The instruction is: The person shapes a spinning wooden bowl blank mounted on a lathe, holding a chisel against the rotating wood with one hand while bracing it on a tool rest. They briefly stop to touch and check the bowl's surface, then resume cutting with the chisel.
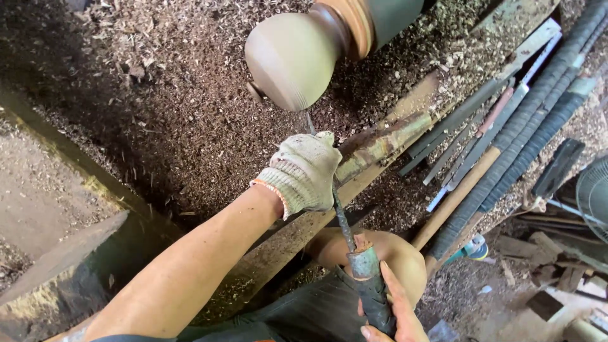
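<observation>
A rounded wooden piece (294, 57) is mounted on a lathe at the top centre, its surface smooth and blurred. My left hand (304, 171), in a grey knit glove, presses down on a long metal turning tool (345, 221) where it crosses a worn wooden rest bar (380, 142). The tool's thin tip (310, 121) reaches up to just below the wooden piece. My right hand (386, 310), bare, grips the tool's dark wrapped handle (373, 291) near my knee at the bottom.
Wood shavings (171, 107) cover the ground under the lathe. Several long chisels and wrapped handles (506, 139) lie side by side at the right. A fan guard (595, 196) shows at the right edge. Wooden beams (69, 240) lie at the left.
</observation>
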